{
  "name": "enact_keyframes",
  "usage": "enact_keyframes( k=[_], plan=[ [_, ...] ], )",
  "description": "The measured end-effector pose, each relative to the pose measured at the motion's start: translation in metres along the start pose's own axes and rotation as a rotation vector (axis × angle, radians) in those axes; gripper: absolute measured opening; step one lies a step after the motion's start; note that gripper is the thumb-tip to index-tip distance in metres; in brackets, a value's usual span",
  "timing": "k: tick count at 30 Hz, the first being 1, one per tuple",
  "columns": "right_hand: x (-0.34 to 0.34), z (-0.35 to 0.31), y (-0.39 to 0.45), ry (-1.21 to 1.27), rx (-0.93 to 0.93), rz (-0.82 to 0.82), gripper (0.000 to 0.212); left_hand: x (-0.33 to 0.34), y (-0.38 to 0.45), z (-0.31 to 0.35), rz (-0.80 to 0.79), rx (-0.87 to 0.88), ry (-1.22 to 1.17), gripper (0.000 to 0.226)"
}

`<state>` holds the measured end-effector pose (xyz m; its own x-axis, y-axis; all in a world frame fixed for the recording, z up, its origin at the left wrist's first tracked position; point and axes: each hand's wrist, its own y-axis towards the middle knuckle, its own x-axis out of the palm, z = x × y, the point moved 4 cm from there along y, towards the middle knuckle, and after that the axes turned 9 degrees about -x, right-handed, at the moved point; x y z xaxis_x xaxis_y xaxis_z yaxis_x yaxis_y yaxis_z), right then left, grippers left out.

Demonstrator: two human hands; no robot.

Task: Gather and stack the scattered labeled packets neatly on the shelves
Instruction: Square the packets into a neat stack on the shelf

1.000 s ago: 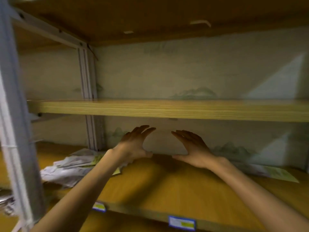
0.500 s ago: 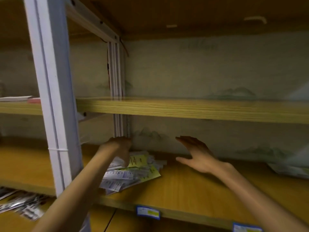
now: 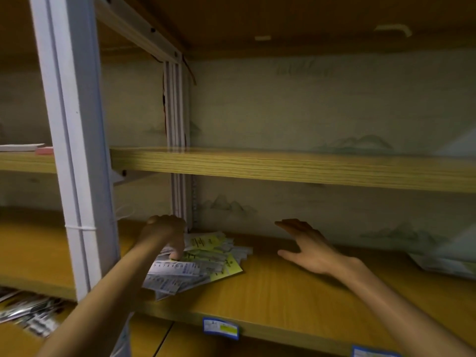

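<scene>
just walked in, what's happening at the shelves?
A person is tidying packets on a wooden shelf. The left hand is down on a loose pile of labeled packets by the rear upright, fingers curled onto it. The right hand hovers open beside the pile, touching nothing. More packets lie at the shelf's far right, and others on the level below, uncollected.

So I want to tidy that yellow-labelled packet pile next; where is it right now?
The packet pile lies on the lower shelf, left of centre in the head view, by the rear white post, under the left hand.
</scene>
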<state>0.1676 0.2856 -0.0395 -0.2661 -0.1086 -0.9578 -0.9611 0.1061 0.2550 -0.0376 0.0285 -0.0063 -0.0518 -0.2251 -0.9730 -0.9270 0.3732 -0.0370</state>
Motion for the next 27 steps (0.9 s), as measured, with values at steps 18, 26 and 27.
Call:
enact_keyframes(
  k=[18,26,27],
  plan=[
    [-0.003,-0.007,-0.003,-0.034,-0.045,0.019,0.077,-0.002,-0.004,-0.005,-0.028,0.013,-0.135,0.072],
    [-0.028,-0.043,0.004,-0.130,-0.173,0.176,0.097,-0.035,-0.047,0.065,0.478,0.264,-0.215,0.072],
    [-0.029,-0.047,0.005,-0.139,-0.192,0.191,0.098,-0.039,-0.055,0.072,0.529,0.282,-0.255,0.073]
  ],
)
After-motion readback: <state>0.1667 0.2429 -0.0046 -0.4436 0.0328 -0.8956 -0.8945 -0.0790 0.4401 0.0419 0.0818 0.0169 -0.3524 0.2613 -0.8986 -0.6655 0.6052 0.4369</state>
